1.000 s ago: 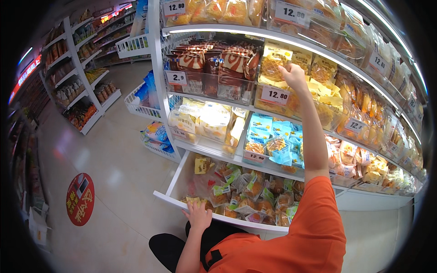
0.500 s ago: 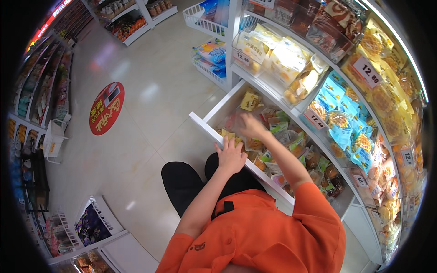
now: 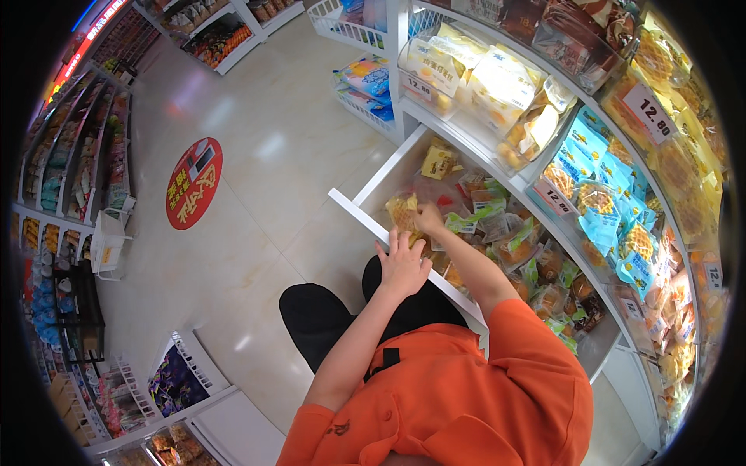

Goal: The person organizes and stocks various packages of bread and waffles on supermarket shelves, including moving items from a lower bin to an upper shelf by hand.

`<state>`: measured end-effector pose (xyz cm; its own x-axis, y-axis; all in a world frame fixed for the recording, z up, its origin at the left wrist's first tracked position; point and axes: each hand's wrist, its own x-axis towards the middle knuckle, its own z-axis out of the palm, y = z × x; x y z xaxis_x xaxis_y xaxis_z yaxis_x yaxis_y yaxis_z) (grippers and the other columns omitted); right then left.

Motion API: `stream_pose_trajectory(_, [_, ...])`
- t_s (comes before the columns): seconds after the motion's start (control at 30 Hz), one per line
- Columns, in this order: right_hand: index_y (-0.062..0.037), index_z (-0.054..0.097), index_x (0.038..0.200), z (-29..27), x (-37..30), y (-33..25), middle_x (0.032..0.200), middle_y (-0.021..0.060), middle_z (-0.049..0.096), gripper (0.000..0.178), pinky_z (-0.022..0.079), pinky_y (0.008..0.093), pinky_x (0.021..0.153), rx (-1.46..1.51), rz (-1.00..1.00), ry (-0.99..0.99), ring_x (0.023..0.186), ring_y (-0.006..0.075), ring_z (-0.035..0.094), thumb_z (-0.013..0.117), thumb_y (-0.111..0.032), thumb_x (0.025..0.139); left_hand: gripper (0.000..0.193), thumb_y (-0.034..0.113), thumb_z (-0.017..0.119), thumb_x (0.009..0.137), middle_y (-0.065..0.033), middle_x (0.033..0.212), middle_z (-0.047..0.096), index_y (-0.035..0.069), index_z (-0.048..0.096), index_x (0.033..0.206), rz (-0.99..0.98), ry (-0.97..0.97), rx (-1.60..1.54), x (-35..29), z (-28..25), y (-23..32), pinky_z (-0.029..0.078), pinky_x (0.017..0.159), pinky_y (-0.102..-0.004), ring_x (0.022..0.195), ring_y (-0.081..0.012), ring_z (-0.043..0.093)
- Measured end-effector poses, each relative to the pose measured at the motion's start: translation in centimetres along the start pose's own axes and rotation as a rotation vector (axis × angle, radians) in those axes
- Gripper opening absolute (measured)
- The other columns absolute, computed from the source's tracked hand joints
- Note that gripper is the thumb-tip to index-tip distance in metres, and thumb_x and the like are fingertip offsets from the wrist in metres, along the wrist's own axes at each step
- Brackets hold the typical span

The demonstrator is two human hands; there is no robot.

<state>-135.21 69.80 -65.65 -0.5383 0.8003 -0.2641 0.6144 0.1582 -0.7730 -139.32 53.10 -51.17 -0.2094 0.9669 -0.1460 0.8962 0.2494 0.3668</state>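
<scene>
1. Low in front of the person, an open white drawer (image 3: 358, 214) juts out, filled mostly with bagged pastries (image 3: 513, 247).
2. Inside its front left corner is a clear-and-yellow packet (image 3: 402, 208), just behind the front panel.
3. The right hand (image 3: 428, 220) is the nearer of the two: its fingers curl in against the packet's right edge, so the packet lies to its left. Whether they pinch it fully cannot be told.
4. The left hand (image 3: 406, 268) lies with fingers spread over the drawer's front edge, and the packet is just beyond its fingertips; contact between them is unclear.
5. The packet's long axis seems to point away from the body, though the hands hide its near end.
6. Farther back lies a smaller yellow packet (image 3: 438, 161), apart from both hands.
</scene>
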Motion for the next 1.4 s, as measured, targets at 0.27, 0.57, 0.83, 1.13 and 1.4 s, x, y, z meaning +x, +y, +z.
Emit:
stream_pose_trajectory(0.27, [-0.0015, 0.068, 0.091, -15.1, -8.5, -6.6, 0.094, -0.0012, 0.064, 0.015, 0.045, 0.0291, 0.083, 0.816, -0.062, -0.131, 0.088, 0.0090, 0.057, 0.061, -0.014, 0.087, 0.088, 0.031, 0.074, 0.071, -0.0198, 0.136, 0.032, 0.006, 0.023, 0.138, -0.059, 0.116, -0.538, 1.1, 0.8, -2.3, 0.023, 0.107, -0.0552, 0.134, -0.0328, 0.025])
stream_pose_trajectory(0.57, [-0.0047, 0.058, 0.082, -21.1, -17.3, -11.9, 0.075, -0.0067, 0.051, 0.015, 0.039, 0.0210, 0.060, 0.607, -0.426, -0.178, 0.068, 0.0028, 0.045, 0.065, -0.017, 0.087, 0.065, 0.003, 0.071, 0.077, -0.0093, 0.117, 0.050, 0.007, 0.031, 0.129, 0.106, -0.117, -1.552, 2.1, -8.7, 4.2, 0.048, 0.089, -0.0320, 0.107, -0.0180, 0.054])
stream_pose_trajectory(0.83, [-0.0079, 0.044, 0.127, -25.6, -23.4, -10.6, 0.110, 0.0034, 0.056, 0.057, 0.040, 0.0300, 0.092, 0.898, -0.537, -0.151, 0.105, 0.0111, 0.051, 0.071, -0.030, 0.082, 0.060, -0.002, 0.070, 0.077, -0.0083, 0.118, 0.053, 0.006, 0.039, 0.128, 0.415, -0.183, -1.598, 1.9, -12.8, 10.5, 0.046, 0.091, -0.0291, 0.106, -0.0159, 0.053])
stream_pose_trajectory(1.13, [-0.0044, 0.054, 0.095, -27.7, -26.6, -13.0, 0.094, -0.0023, 0.055, 0.005, 0.042, 0.0198, 0.076, 0.817, -0.664, 0.227, 0.086, 0.0041, 0.051, 0.054, -0.009, 0.094, 0.055, 0.005, 0.068, 0.082, -0.0071, 0.116, 0.052, 0.005, 0.038, 0.128, 0.490, -0.146, -1.670, 0.4, -17.0, 13.6, 0.045, 0.090, -0.0275, 0.105, -0.0143, 0.052])
stream_pose_trajectory(1.4, [-0.0041, 0.050, 0.114, -26.1, -25.2, -16.2, 0.103, 0.0013, 0.057, 0.027, 0.041, 0.0231, 0.084, 0.852, -0.581, 0.715, 0.094, 0.0069, 0.052, 0.052, -0.018, 0.092, 0.043, 0.015, 0.063, 0.089, -0.0084, 0.115, 0.050, 0.003, 0.038, 0.122, 0.481, 0.141, -1.698, -0.3, -15.6, 14.9, 0.042, 0.090, -0.0266, 0.104, -0.0129, 0.051])
